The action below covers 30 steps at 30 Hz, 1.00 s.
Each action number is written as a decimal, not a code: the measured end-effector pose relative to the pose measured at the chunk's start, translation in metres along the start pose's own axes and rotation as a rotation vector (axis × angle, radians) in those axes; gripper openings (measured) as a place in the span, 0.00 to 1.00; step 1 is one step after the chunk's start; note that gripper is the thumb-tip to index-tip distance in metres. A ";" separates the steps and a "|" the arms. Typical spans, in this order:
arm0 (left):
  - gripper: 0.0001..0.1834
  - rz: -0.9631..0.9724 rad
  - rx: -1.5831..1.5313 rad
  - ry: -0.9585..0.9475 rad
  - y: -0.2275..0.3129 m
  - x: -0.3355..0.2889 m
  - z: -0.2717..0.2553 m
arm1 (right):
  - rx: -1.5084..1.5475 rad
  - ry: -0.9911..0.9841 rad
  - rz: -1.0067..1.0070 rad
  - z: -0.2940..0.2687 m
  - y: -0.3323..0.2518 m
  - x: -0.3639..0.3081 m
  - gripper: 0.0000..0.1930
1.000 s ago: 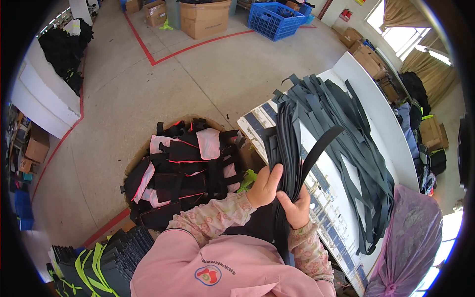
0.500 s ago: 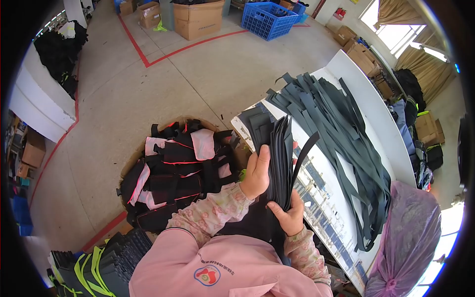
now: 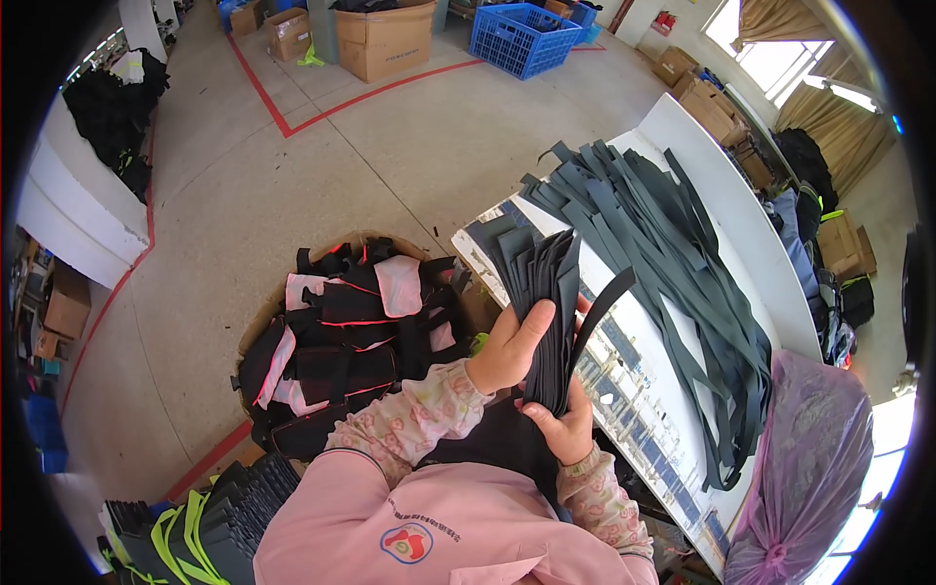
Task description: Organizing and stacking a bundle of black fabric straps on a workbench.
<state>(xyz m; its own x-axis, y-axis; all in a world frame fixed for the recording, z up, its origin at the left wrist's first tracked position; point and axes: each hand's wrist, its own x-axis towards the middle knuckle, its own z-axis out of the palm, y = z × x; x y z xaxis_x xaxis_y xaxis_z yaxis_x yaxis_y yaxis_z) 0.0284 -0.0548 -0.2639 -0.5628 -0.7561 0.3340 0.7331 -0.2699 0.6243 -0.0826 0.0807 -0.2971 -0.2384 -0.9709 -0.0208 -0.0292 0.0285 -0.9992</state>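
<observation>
A thick bundle of dark grey fabric strips (image 3: 548, 292), folded in many layers, stands upright between my two hands. My left hand (image 3: 514, 343) wraps round its left side with the thumb pressed across the front. Lower down, my right hand (image 3: 565, 424) grips the bundle's bottom end, thumb in front. One loose strip end (image 3: 606, 302) sticks out to the upper right. Beyond the bundle, a long heap of loose grey-green strips (image 3: 663, 263) lies along the white table (image 3: 648, 409). How the fingers sit behind the bundle is mostly hidden.
Left of my hands stands a round-looking carton of black and pink bags (image 3: 346, 331). A purple plastic sack (image 3: 804, 458) is at the table's near right end. Stacked dark pieces with yellow-green straps (image 3: 195, 526) are at lower left. A blue crate (image 3: 525, 41) sits far off.
My left hand has slid slightly up and across the bundle, its thumb now lying over the front. The top layers have fanned apart a little. My right hand stays at the bottom.
</observation>
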 end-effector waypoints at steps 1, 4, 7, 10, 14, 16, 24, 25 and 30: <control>0.21 0.009 0.005 -0.015 -0.001 0.000 -0.001 | 0.000 -0.001 0.000 -0.001 0.000 0.000 0.33; 0.22 -0.003 0.003 -0.023 0.000 -0.002 0.001 | -0.101 -0.094 -0.058 -0.006 0.000 0.003 0.32; 0.22 -0.005 0.004 -0.051 0.003 -0.003 0.004 | -0.158 -0.086 -0.081 -0.004 -0.009 0.008 0.32; 0.22 0.013 0.045 -0.108 -0.003 -0.007 -0.006 | -0.260 -0.089 -0.122 0.002 -0.012 0.009 0.33; 0.27 -0.100 0.236 -0.114 -0.003 -0.008 -0.010 | -0.212 -0.079 -0.062 0.002 -0.002 0.006 0.41; 0.26 -0.095 0.176 -0.092 0.000 -0.009 -0.006 | -0.146 -0.081 -0.038 0.002 -0.002 0.005 0.42; 0.23 -0.124 0.087 -0.073 0.003 -0.009 0.000 | -0.225 0.002 -0.208 0.006 -0.031 0.016 0.47; 0.21 -0.079 0.079 -0.086 0.003 -0.008 0.003 | -0.224 0.002 -0.209 0.005 -0.030 0.020 0.47; 0.20 0.009 0.323 -0.206 0.005 -0.007 -0.006 | -0.458 -0.066 -0.185 0.002 -0.048 0.028 0.47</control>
<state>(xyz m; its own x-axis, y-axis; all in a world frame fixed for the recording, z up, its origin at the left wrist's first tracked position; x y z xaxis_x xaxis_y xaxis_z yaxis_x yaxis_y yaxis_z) 0.0381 -0.0546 -0.2676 -0.6458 -0.6132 0.4548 0.5988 -0.0373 0.8000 -0.0857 0.0513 -0.2502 -0.1270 -0.9822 0.1383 -0.4922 -0.0587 -0.8685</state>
